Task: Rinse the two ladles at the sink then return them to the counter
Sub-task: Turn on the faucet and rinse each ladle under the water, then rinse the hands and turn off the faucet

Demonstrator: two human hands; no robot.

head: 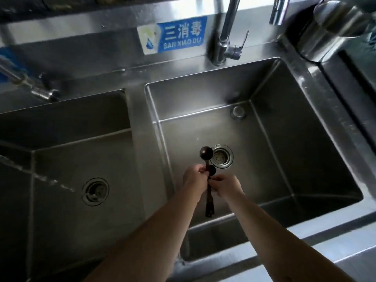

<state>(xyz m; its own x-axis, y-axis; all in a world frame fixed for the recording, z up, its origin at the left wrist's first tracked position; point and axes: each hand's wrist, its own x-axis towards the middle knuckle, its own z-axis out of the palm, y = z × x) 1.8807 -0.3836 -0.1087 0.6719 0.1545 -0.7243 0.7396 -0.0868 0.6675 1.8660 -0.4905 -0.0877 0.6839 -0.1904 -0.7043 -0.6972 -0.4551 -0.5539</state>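
Two small dark ladles are held together over the right sink basin (305, 151). The longer ladle (206, 153) points its round bowl away from me, close to the drain (221, 156). The shorter ladle (212, 170) shows its bowl just below, between my hands. Their dark handles hang down toward me past my wrists. My left hand (193, 178) grips the handles from the left. From the right, my right hand (226, 185) closes its fingers on them. No water runs from the tap (227, 31).
A second basin (61, 159) with its own drain (95, 191) lies to the left, and another tap (30, 86) reaches over it. A blue sign (173, 36) is on the backsplash. A steel pot (333, 27) stands at the back right. The steel counter edge (335, 247) runs at the front right.
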